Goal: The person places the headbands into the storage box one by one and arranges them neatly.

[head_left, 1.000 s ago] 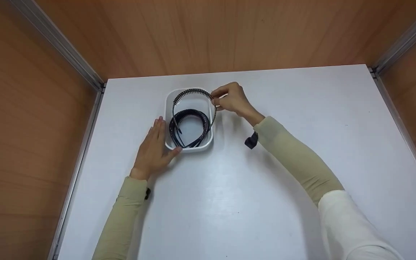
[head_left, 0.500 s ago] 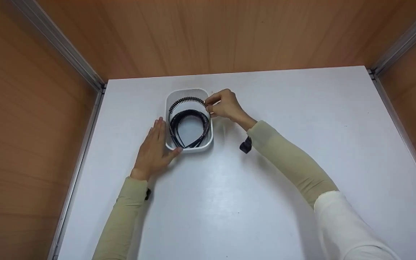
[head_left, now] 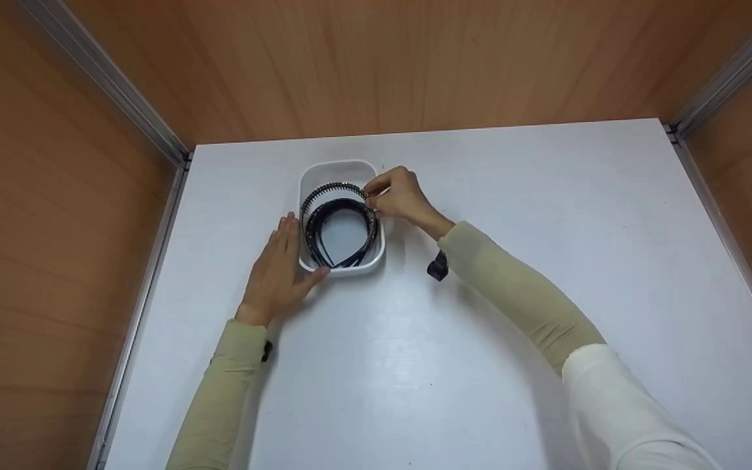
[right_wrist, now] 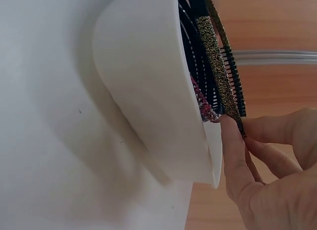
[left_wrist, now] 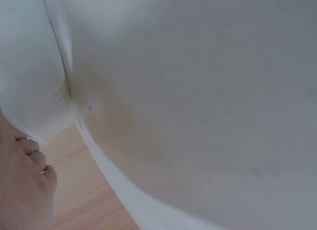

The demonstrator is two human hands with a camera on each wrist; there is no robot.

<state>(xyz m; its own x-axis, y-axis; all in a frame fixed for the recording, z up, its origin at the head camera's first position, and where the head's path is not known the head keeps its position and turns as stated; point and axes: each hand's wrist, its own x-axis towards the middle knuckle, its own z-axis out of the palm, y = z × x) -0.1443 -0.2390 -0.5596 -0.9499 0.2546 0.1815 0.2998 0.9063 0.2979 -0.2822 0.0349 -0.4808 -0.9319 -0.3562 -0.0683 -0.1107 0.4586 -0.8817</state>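
My right hand (head_left: 402,197) pinches a toothed headband (head_left: 335,187) at its right side, between thumb and fingers. In the right wrist view this headband (right_wrist: 218,57) shows gold glitter on black and sits at the rim of a white plastic container (right_wrist: 143,76). Several dark headbands (head_left: 313,234) lie nested inside the container; a pink glittery one (right_wrist: 204,102) shows among them. My left hand (head_left: 277,267) lies with straight fingers along the container's left wall, its thumb at the front rim. Only part of the left hand (left_wrist: 25,175) shows in the left wrist view.
The container stands on a white table (head_left: 415,365), toward its back edge. Wooden panels (head_left: 376,65) enclose the back and both sides, joined by metal corner rails (head_left: 121,85). A dark wrist device (head_left: 438,266) hangs under the right sleeve.
My right hand has moved left and toward the front, bringing the toothed headband down close against the nested ones. The left hand and the container stay in place.
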